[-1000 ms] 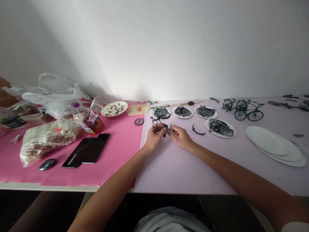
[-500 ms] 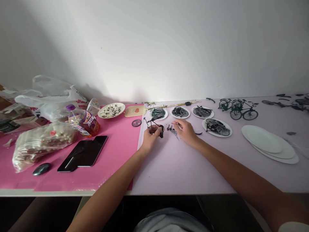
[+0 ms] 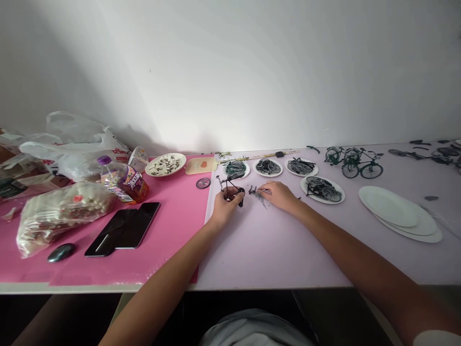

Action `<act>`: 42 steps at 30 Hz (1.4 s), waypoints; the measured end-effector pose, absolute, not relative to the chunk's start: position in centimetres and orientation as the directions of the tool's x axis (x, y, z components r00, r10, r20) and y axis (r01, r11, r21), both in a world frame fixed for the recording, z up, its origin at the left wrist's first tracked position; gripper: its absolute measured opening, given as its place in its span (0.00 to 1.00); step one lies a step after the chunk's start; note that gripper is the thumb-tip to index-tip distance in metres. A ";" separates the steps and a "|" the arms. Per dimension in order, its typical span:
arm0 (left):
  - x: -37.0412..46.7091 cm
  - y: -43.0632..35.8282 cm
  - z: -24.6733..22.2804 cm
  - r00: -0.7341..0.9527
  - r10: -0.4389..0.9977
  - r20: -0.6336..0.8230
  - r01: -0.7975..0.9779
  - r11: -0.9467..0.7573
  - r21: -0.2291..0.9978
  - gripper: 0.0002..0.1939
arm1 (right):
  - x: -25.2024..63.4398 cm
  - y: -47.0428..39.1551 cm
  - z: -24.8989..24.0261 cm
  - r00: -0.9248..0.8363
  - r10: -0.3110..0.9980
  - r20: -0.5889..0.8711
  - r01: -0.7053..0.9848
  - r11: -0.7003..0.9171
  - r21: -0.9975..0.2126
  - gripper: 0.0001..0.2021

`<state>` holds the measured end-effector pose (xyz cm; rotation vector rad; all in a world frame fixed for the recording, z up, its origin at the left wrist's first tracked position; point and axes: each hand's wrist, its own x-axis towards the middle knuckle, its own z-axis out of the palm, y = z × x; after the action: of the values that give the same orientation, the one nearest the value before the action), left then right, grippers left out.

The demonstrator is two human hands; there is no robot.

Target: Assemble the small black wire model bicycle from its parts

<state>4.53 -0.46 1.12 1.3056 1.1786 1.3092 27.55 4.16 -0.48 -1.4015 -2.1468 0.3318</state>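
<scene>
My left hand (image 3: 225, 205) is closed around a partly built black miniature bicycle (image 3: 227, 184), holding it upright just above the table. Its handlebar end points up and left. My right hand (image 3: 279, 195) is low over a small heap of thin grey and black plastic parts (image 3: 258, 195). Its fingertips pinch a thin grey plastic piece (image 3: 267, 191), whose exact kind is too small to tell. Left of the bicycle, a loose black spoked wheel (image 3: 203, 183) lies on the pink surface.
Behind my hands stand plates of bicycle parts (image 3: 267, 167); another plate (image 3: 339, 199) is at right. Assembled miniature bicycles (image 3: 361, 164) and stacked white plates (image 3: 392, 206) lie further right. On the left are a bottle (image 3: 124, 182), a phone (image 3: 137, 226) and plastic bags (image 3: 66, 211).
My right hand has lowered to the small parts, and a thin grey piece now shows at its fingertips. My left hand keeps the bicycle nearly in place, tilted slightly.
</scene>
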 end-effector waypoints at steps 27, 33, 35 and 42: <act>4.6 -0.1 0.0 0.009 0.991 0.135 0.093 -0.135 0.986 0.13 | 25.4 3.7 -1.8 -0.245 0.880 0.406 0.765 0.433 -0.477 0.07; 4.6 -0.3 0.0 0.009 0.990 0.137 0.153 -0.137 0.979 0.13 | 24.9 3.4 -1.5 -0.202 0.824 0.529 0.654 0.515 -0.554 0.05; 4.6 -0.4 -0.1 -0.005 0.983 0.186 0.194 -0.182 0.964 0.12 | 24.5 2.8 -1.2 -0.196 0.820 0.538 0.573 0.541 -0.616 0.05; 4.7 -0.9 0.1 0.053 0.912 0.407 0.323 -0.401 0.857 0.10 | 23.0 1.2 -1.0 -0.130 0.893 0.430 0.415 0.443 -0.794 0.09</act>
<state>4.66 -0.89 0.09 1.7745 1.2377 1.3554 23.03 1.17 -1.04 -1.1332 -1.7331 0.6225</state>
